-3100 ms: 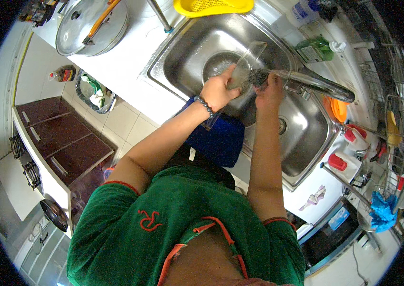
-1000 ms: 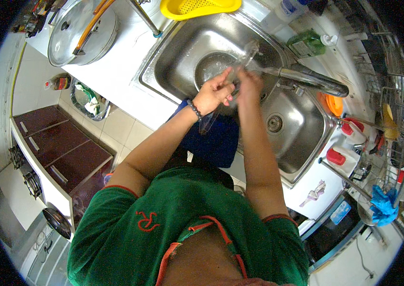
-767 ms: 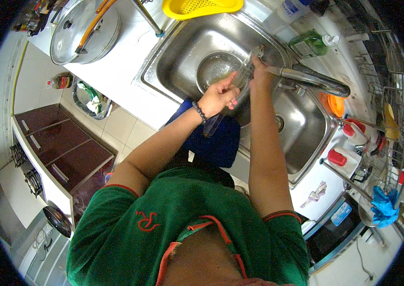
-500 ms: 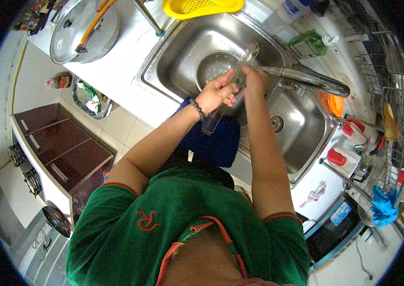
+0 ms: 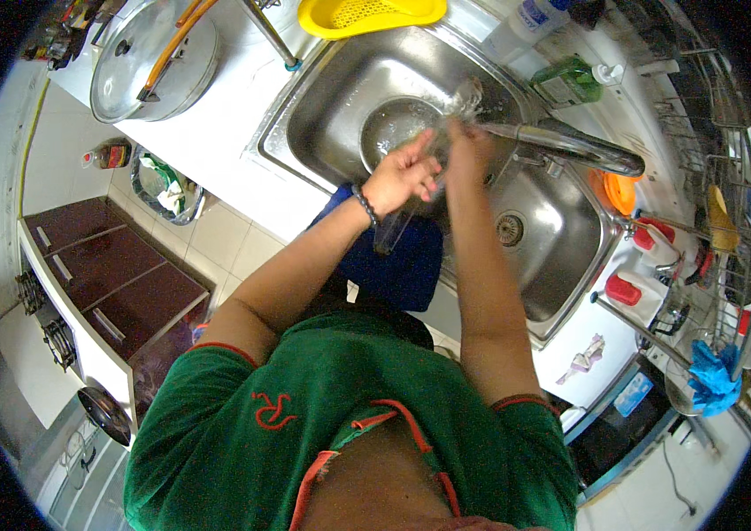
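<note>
Over the left sink basin I hold a long clear see-through container slantwise, its lower end close to my body. My left hand, with a dark bead bracelet at the wrist, grips its side with curled fingers. At its upper part, beside the tap spout, is my right hand, smeared by motion so its fingers do not show clearly. Water splashes around the container's far end. A round metal bowl sits in the basin beneath my hands.
The chrome tap reaches in from the right. A yellow strainer lies at the sink's far edge, a green soap bottle behind the tap. A large lidded pot stands on the left counter; a wire rack lines the right.
The clear container has shifted slightly and its far end is now blurred by splashing water. My right hand has moved a little along it. My left hand keeps nearly the same place.
</note>
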Available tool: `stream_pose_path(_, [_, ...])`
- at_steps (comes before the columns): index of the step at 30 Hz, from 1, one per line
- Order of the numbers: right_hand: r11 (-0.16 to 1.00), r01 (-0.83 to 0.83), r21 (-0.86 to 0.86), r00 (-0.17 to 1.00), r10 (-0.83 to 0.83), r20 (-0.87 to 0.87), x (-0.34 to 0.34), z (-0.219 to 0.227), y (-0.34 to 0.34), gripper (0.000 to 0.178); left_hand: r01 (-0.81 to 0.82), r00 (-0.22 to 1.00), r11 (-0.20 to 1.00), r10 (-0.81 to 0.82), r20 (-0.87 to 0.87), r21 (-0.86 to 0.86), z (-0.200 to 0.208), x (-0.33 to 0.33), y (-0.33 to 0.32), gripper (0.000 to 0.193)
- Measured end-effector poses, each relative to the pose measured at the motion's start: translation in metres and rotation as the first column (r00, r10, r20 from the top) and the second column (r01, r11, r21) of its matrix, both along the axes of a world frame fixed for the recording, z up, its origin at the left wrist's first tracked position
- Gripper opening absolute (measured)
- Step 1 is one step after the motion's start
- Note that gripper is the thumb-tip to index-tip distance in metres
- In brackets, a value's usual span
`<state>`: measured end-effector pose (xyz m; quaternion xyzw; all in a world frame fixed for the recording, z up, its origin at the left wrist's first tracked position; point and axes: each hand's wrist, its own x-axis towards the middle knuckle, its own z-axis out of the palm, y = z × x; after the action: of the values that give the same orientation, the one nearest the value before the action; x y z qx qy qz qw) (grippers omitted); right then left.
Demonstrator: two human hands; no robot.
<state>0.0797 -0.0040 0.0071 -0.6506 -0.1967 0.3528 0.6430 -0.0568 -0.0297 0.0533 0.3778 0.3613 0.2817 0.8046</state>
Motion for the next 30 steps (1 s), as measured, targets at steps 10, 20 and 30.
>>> stream_pose_path(10, [0.977, -0.078, -0.199, 0.992, 0.057, -0.111, 0.019, 0.039, 0.011, 0.032, -0.007, 0.998, 0.989, -0.002, 0.060, 0.148, -0.019, -0.006, 0.015, 0.057])
stream_pose_path(20, [0.998, -0.056, 0.015, 0.860, 0.056, -0.507, 0.022, 0.028, -0.005, 0.029, -0.103, 0.976, 0.986, 0.075, 0.204, 0.130, -0.005, -0.021, 0.031, 0.059])
stream_pose_path(30, [0.995, -0.094, 0.044, 0.847, 0.103, -0.521, 0.019, 0.035, -0.014, 0.028, -0.117, 0.978, 0.971, 0.076, 0.196, 0.210, 0.001, -0.020, 0.029, 0.059])
